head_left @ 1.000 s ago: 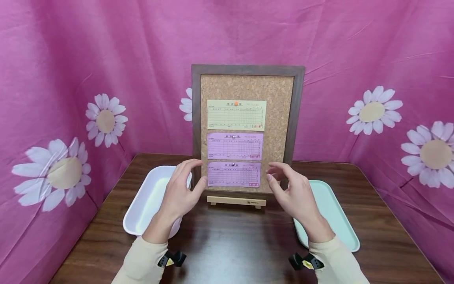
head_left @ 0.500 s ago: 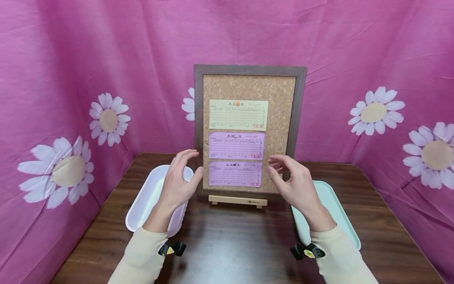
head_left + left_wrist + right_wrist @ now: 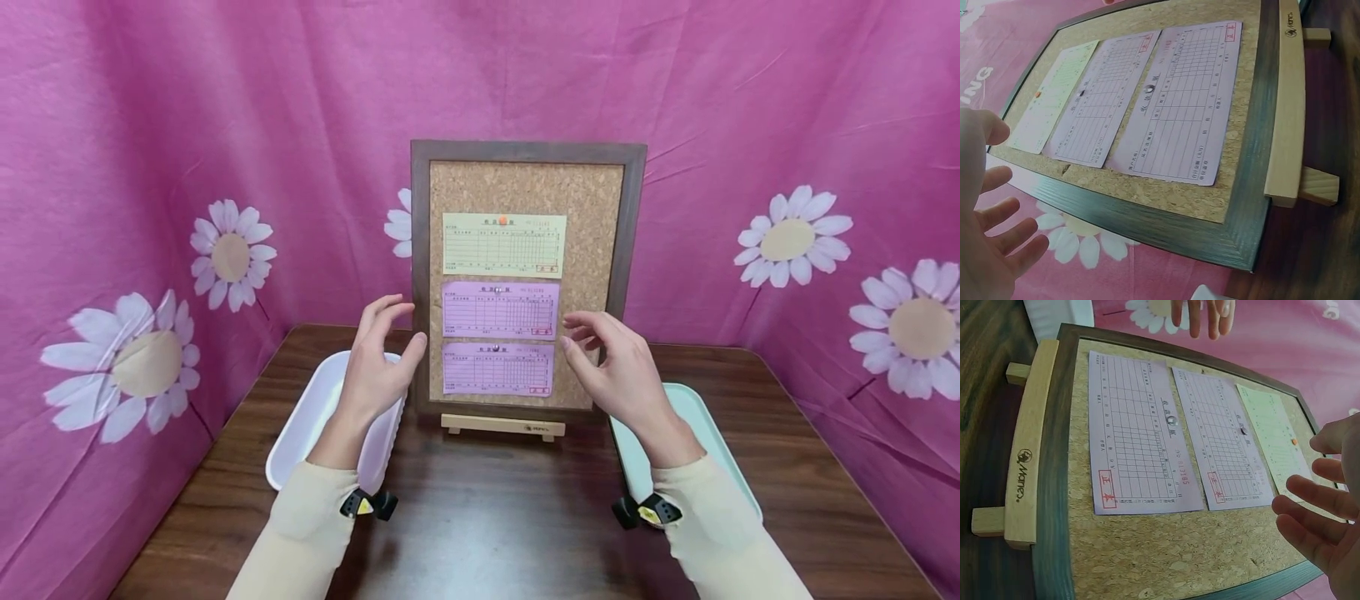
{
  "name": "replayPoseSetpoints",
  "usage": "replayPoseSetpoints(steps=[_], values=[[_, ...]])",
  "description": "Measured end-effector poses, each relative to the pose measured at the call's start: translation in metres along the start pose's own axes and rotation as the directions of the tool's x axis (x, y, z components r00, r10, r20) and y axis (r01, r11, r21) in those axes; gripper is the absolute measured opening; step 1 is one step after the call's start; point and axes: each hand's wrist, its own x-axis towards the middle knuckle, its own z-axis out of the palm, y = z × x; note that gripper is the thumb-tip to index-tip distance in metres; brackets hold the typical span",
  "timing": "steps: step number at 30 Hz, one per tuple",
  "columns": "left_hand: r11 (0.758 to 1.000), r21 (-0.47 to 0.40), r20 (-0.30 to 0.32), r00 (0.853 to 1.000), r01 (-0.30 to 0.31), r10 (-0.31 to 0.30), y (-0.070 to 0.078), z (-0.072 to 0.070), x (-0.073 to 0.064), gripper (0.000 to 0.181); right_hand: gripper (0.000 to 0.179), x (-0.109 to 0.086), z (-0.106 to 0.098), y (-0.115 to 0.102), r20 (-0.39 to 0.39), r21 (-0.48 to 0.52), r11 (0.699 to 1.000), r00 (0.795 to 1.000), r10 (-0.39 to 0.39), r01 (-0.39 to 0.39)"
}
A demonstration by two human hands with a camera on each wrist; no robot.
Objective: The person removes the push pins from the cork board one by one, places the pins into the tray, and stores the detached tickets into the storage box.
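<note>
A framed corkboard (image 3: 592, 217) leans upright on a small wooden easel (image 3: 502, 427). Three printed slips hang on it in a column: a pale yellow slip (image 3: 502, 248) under an orange pushpin (image 3: 503, 221), then a purple slip (image 3: 498, 315) and a lower purple slip (image 3: 495, 372), each with a small silver pin. My left hand (image 3: 375, 367) hovers by the frame's left side, thumb and fingers spread, holding nothing. On the other side my right hand (image 3: 622, 367) overlaps the frame's right edge in the head view, its fingers loosely bent around nothing. Both wrist views show the hands apart from the slips.
A deep white tray (image 3: 300, 425) stands on the left of the dark wooden table (image 3: 480, 517), partly behind my left forearm. A flat mint-green tray (image 3: 705, 425) lies on the right, partly behind my right arm. Pink flowered cloth (image 3: 525, 75) hangs around the back and sides.
Both hands have risen a little along the board's sides, the left also drifting slightly away from it. The slips, pins and trays stay as they were.
</note>
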Motion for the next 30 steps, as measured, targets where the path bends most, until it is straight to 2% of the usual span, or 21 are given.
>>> replayPoseSetpoints(steps=[7, 15, 24, 30], values=[[1.0, 0.016, 0.014, 1.0, 0.005, -0.005, -0.001, -0.001, 0.005, 0.05, 0.025, 0.009, 0.002, -0.001, 0.027, -0.029, 0.999, 0.999, -0.016, 0.017], [0.999, 0.038, 0.025, 1.0, 0.016, -0.017, -0.007, -0.009, 0.012, 0.059, 0.026, 0.021, 0.002, -0.001, 0.029, -0.017, 0.999, 0.999, -0.041, 0.041], [1.0, -0.013, 0.048, 0.998, 0.028, -0.027, -0.006, -0.007, 0.028, 0.06, 0.024, 0.033, 0.005, 0.002, 0.024, 0.014, 1.0, 1.0, -0.014, 0.014], [0.999, -0.032, 0.037, 0.999, 0.039, -0.038, -0.004, -0.003, 0.036, 0.061, 0.023, 0.041, 0.007, 0.007, 0.002, 0.019, 1.0, 1.0, -0.008, 0.008]])
